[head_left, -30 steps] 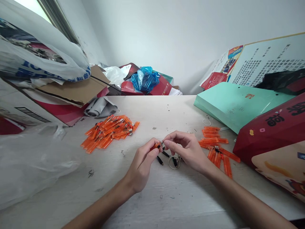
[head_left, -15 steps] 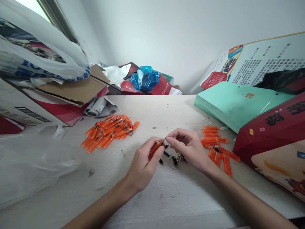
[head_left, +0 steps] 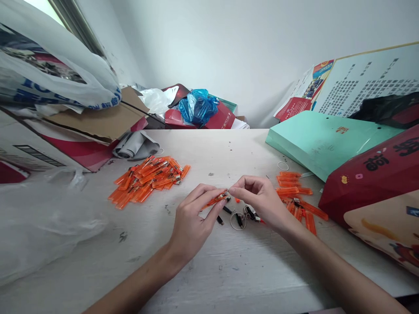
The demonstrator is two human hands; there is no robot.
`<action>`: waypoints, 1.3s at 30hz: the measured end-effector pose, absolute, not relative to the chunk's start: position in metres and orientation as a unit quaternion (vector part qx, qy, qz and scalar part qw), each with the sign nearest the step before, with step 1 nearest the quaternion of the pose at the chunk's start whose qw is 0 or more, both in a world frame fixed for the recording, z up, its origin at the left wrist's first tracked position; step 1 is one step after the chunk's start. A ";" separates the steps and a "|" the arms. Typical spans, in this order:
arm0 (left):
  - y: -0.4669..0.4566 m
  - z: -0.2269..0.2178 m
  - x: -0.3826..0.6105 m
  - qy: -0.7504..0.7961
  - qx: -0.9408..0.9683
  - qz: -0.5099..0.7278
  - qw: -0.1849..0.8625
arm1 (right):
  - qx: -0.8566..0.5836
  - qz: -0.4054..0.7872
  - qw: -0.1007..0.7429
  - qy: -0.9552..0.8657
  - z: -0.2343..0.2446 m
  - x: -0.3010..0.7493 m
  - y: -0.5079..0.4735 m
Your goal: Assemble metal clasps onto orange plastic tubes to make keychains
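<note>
My left hand point(head_left: 196, 218) grips a see-through orange lighter point(head_left: 214, 201) between thumb and fingers, its metal end toward the right. Pinched at that end, the thumb and forefinger of my right hand point(head_left: 253, 196) close on something too small to make out. Below the hands lie small black and metal lighter parts point(head_left: 250, 213), some with red bits. A thin pale ring point(head_left: 231, 221) surrounds one black part. On the left is a big heap of orange lighters point(head_left: 149, 179); to the right of my right hand lies a looser group of orange lighters point(head_left: 296, 192).
A clear plastic bag point(head_left: 49, 226) and a cardboard box point(head_left: 98, 122) under a white bag point(head_left: 81, 74) take up the left. Mint-green point(head_left: 327, 135) and red point(head_left: 369, 187) paper bags stand at the right. A blue plastic bag point(head_left: 198, 107) sits at the back.
My left hand has turned the lighter flatter, with its fingers now stretched over it. My right hand stays at its end, and a red bit now shows below it.
</note>
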State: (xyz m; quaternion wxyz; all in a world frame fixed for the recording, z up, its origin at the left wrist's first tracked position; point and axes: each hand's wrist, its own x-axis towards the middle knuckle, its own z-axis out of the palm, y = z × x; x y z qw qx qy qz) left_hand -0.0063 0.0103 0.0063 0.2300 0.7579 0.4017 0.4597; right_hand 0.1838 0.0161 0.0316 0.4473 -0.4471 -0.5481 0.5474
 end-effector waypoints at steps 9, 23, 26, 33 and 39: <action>0.012 0.002 -0.009 0.407 0.763 0.466 0.189 | -0.488 0.539 0.403 -0.556 0.034 0.184 0.016; 0.015 -0.003 -0.011 0.406 0.769 0.462 0.174 | -0.477 0.513 0.441 -0.560 0.027 0.180 0.016; 0.015 -0.004 -0.011 0.403 0.771 0.461 0.172 | -0.477 0.519 0.438 -0.559 0.027 0.180 0.015; 0.015 0.000 -0.011 0.407 0.755 0.465 0.218 | -0.462 0.539 0.408 -0.574 0.028 0.186 0.018; 0.016 0.009 -0.010 0.411 0.711 0.444 0.358 | -0.453 0.548 0.379 -0.592 0.033 0.192 0.021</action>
